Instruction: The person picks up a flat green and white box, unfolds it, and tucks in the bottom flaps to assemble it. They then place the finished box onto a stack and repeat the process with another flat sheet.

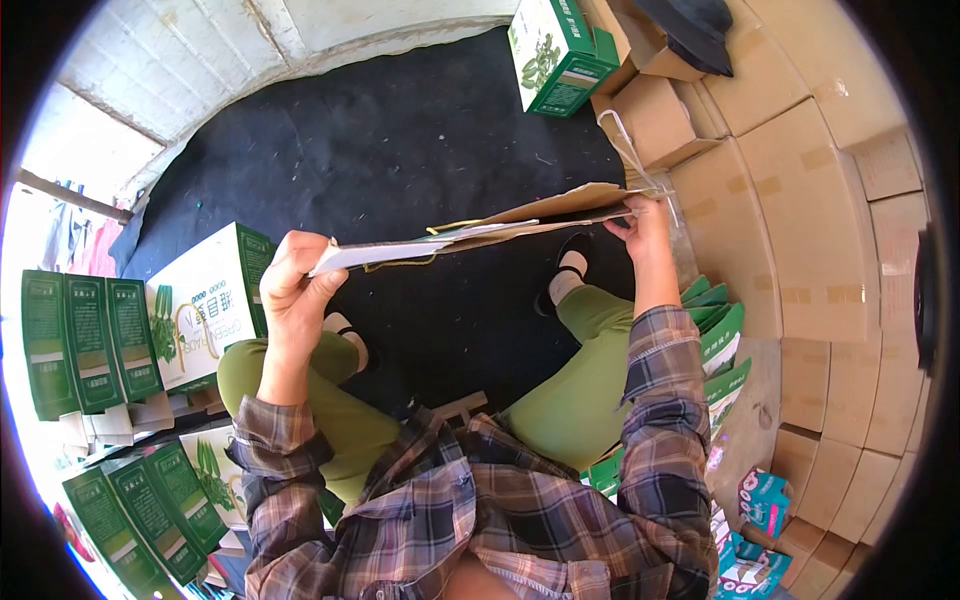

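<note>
Cardboard carton (555, 206), nearly flat, hangs edge-on above the black floor sheet (380, 140). The left hand (297, 285) is pinched on one end; the right hand (645, 222) is clamped on the opposite end, where the panels part slightly. Green-and-white boxes (215, 285) stand just beside the left leg (345, 395), near the left hand.

Flat carton (500, 234) spans from left hand (300, 280) to right hand (640, 225), above the floor mat (350, 130). Near the mat's left edge stands one row of boxes (92, 345), with a second row (150, 515) nearer the body; at its far right corner, a single box (565, 60). Beyond its right edge: stacked cardboard boxes (820, 250), a hat (690, 35) at their far end.
</note>
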Tool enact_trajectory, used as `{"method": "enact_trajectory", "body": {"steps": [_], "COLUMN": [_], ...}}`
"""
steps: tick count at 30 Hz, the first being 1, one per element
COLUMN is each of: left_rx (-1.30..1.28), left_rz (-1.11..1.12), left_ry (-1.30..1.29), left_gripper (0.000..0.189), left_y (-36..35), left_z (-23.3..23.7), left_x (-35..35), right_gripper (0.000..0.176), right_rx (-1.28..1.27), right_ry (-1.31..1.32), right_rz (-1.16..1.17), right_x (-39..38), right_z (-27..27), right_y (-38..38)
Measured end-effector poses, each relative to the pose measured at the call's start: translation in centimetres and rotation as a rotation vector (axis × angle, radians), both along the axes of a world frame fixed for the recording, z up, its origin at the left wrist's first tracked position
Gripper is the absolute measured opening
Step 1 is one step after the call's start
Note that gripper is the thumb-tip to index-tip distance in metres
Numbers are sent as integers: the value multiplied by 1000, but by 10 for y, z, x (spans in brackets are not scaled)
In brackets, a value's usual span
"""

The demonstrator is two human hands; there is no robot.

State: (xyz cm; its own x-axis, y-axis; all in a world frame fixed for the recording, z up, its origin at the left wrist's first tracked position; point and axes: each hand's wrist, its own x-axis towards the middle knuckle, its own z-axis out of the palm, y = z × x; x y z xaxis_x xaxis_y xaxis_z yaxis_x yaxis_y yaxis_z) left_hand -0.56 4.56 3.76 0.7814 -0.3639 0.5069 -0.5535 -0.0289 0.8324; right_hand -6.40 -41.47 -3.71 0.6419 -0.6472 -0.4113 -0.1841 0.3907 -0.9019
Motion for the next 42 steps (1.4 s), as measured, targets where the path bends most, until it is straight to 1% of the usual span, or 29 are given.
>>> {"method": "enact_trajectory", "body": {"steps": [1, 3, 4, 5, 7, 9, 10, 11, 13, 14, 15, 17, 18, 20, 21, 22, 23, 25, 27, 29, 31, 33, 35, 37, 38, 39, 41, 42], "left_rx": [1, -119, -128, -127, -188, -185, -160, -135, -120, -92, -64, -24, 13, 49, 58, 67, 68, 113, 138, 160, 182, 113, 118, 298, 387, 476, 653, 653], "left_rz": [5, 36, 35, 41, 74, 73, 84, 94, 115, 127, 138, 159, 182, 206, 203, 199, 199, 214, 189, 162, 152, 105, 89, 112, 96, 86, 76, 78], "left_ry": [0, 248, 319, 318, 430, 444, 473, 502, 494, 455, 415, 428, 426, 425, 506, 587, 589, 555, 542, 529, 512, 496, 524, 405, 340, 186, -221, -218], "left_gripper": [16, 14, 17, 17, 22, 25, 25, 26, 29, 31, 32, 32, 30, 27, 24, 21, 21, 15, 13, 11, 8, 8, 8, 8, 11, 15, 22, 22], "left_y": [-1, -1, 1, 0, -5, -5, -6, -7, -7, -10, -12, -10, -9, -9, -11, -12, -12, -11, -7, -5, -7, -4, -1, 0, -2, -5, -11, -15], "left_z": [-2, -5, -10, -11, -12, -17, -18, -20, -30, -30, -31, -41, -43, -44, -39, -36, -37, -40, -43, -44, -33, -25, -20, -17, -14, -14, -12, -8], "left_x": [0, 1, 4, 6, 8, 11, 11, 12, 16, 15, 16, 21, 23, 23, 20, 19, 19, 21, 25, 24, 20, 19, 20, 22, 20, 18, 15, 14], "right_gripper": [79, 35, 35, 36, 37, 38, 38, 38, 58, 61, 61, 68, 68, 69, 69, 70, 70, 69, 68, 68, 67, 66, 66, 66, 66, 66, 67, 67], "right_rx": [1, -82, -78, -92, -106, -140, -188, -187, -162, -224, -223, -162, -161, -150, -149, -134, -118, -140, -105, -102, -98, -15, -16, -16, -69, -123, -123, -105], "right_ry": [0, 44, 43, 22, -1, 31, 91, 91, 34, 1, 1, -152, -151, -134, -133, -125, -117, -94, -178, -184, -193, -248, -234, -223, -183, -143, -136, -148], "right_rz": [5, -138, -134, -124, -109, -164, -107, -100, 31, 56, 59, 53, 54, 197, 197, 268, 340, 332, 343, 353, 365, 400, 401, 404, 425, 446, 445, 436], "right_x": [2, 7, 7, 6, 6, 6, 5, 6, 3, 3, 3, 2, 2, 3, 3, 4, 4, 3, 3, 2, 1, -1, 0, 3, 5, 5, 5, 5], "right_z": [-3, -7, -8, -7, 2, 13, 25, 20, -2, -14, -9, 10, 12, 15, 17, 18, 20, 25, 25, 29, 34, 35, 34, 30, 24, 22, 21, 20], "right_y": [0, 4, 5, 5, 12, 23, 32, 30, 15, 9, 15, 35, 36, 38, 41, 43, 46, 50, 48, 48, 50, 51, 54, 59, 61, 64, 63, 61]}}
